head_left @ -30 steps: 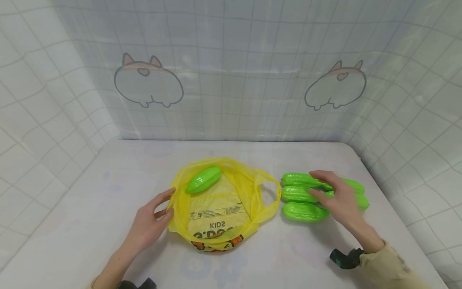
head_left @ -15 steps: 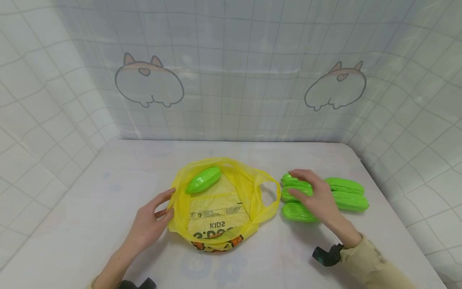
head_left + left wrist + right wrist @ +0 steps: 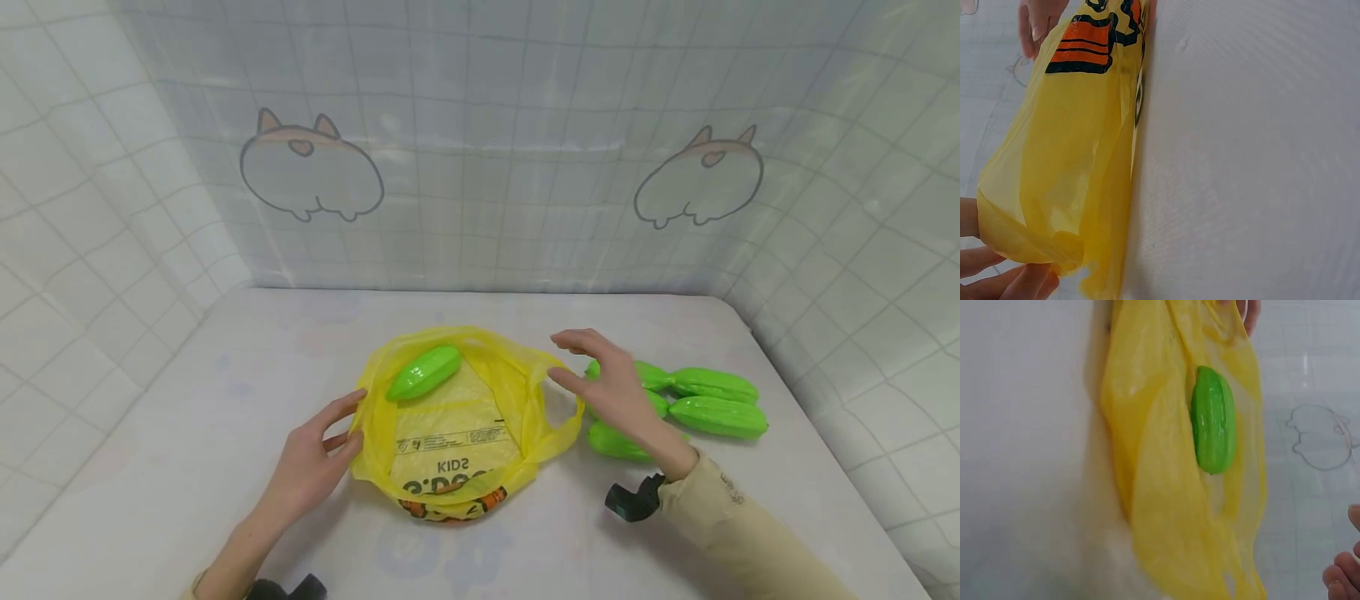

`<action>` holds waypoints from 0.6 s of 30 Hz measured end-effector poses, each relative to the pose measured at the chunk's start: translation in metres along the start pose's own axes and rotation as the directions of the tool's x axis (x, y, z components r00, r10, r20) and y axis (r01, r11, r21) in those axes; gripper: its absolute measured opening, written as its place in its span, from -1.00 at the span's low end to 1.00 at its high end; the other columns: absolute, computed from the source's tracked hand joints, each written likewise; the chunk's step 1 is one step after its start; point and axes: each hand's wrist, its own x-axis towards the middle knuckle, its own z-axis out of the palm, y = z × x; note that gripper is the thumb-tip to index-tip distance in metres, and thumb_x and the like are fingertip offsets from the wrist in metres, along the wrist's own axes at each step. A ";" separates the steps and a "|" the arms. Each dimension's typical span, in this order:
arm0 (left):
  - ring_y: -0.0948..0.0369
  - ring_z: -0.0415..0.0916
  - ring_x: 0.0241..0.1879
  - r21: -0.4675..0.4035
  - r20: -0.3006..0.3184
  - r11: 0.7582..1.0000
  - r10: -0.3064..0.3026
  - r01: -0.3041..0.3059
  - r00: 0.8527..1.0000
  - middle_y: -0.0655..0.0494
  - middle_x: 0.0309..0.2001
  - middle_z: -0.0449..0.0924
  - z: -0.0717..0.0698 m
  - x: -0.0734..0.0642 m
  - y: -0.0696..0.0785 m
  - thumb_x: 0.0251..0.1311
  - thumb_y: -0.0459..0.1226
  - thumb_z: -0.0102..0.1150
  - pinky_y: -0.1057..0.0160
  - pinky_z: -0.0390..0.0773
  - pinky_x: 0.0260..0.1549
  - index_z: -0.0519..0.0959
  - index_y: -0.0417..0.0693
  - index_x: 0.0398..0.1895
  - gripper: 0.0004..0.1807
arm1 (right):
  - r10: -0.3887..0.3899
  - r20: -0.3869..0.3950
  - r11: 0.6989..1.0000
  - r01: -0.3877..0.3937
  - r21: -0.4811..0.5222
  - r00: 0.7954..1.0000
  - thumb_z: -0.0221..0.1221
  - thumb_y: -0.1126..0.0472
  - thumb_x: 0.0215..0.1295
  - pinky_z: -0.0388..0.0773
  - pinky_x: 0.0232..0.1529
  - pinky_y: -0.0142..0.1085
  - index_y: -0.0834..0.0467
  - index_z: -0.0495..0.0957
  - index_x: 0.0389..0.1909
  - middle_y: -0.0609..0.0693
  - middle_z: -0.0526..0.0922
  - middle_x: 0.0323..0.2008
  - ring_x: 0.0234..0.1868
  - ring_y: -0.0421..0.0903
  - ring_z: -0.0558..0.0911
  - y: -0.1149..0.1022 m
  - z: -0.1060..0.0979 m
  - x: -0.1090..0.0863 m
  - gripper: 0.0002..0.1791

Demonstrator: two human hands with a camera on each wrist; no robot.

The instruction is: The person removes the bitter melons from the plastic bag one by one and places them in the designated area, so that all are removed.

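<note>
A yellow plastic bag stands with its mouth spread, printed near its front. Inside at the back left lies one glossy green cucumber-like vegetable, also visible in the right wrist view. My left hand holds the bag's left rim; in the left wrist view its fingers lie at the yellow film. Above the handle on the bag's right side is my right hand, thumb and fingers apart with nothing between them. Behind it, several more green vegetables lie in rows, partly hidden by the hand and forearm.
The white tabletop carries faint printed shapes. A pale tiled curtain with animal drawings rises at the back, and similar sheets flank both sides. A black device sits on the right wrist.
My right hand has moved left from over the rows of green vegetables to the bag's right side, uncovering the far-right ones. The left hand and the bag stay in place.
</note>
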 end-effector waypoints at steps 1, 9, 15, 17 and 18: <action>-0.12 0.34 0.37 0.000 -0.001 1.000 0.001 -0.001 1.000 -0.14 0.40 0.36 0.000 0.000 0.000 0.34 -0.36 0.08 0.04 0.60 0.12 0.32 0.01 0.46 -0.40 | -0.002 0.009 1.000 0.002 -0.003 1.000 0.38 0.16 0.22 0.56 0.18 0.05 0.05 0.59 0.16 0.02 0.64 0.10 0.12 0.06 0.59 -0.002 0.003 0.003 -0.54; -0.14 0.34 0.36 -0.004 0.007 1.000 -0.001 0.001 1.000 -0.16 0.40 0.36 -0.001 0.000 0.002 0.35 -0.35 0.08 0.02 0.60 0.12 0.32 0.00 0.46 -0.40 | 0.017 0.102 1.000 -0.019 0.024 0.995 0.35 0.09 0.26 0.55 0.25 0.02 0.08 0.56 0.20 0.01 0.62 0.15 0.16 0.04 0.59 -0.017 0.025 0.028 -0.51; -0.12 0.34 0.37 0.002 0.007 1.000 -0.009 0.009 1.000 -0.15 0.40 0.36 -0.001 0.000 0.001 0.34 -0.35 0.08 0.03 0.60 0.12 0.31 0.01 0.47 -0.39 | -0.010 0.144 0.999 0.004 0.041 0.990 0.35 0.12 0.26 0.57 0.25 -0.03 0.15 0.56 0.19 0.05 0.63 0.14 0.15 0.10 0.61 -0.024 0.041 0.043 -0.51; -0.12 0.33 0.37 0.005 0.007 1.000 -0.012 0.012 1.000 -0.14 0.41 0.36 -0.001 0.000 0.000 0.34 -0.35 0.08 0.04 0.60 0.12 0.31 0.02 0.47 -0.39 | -0.017 0.150 0.999 0.009 0.052 0.989 0.34 0.13 0.26 0.57 0.25 -0.03 0.16 0.56 0.19 0.05 0.63 0.14 0.16 0.11 0.60 -0.024 0.047 0.047 -0.51; -0.12 0.34 0.37 0.005 0.006 1.000 -0.011 0.011 1.000 -0.14 0.41 0.36 -0.001 0.000 0.000 0.34 -0.35 0.08 0.04 0.60 0.12 0.31 0.02 0.47 -0.39 | -0.016 0.154 0.998 0.007 0.055 0.988 0.34 0.13 0.26 0.57 0.25 -0.03 0.16 0.56 0.19 0.05 0.63 0.14 0.15 0.10 0.60 -0.025 0.049 0.049 -0.51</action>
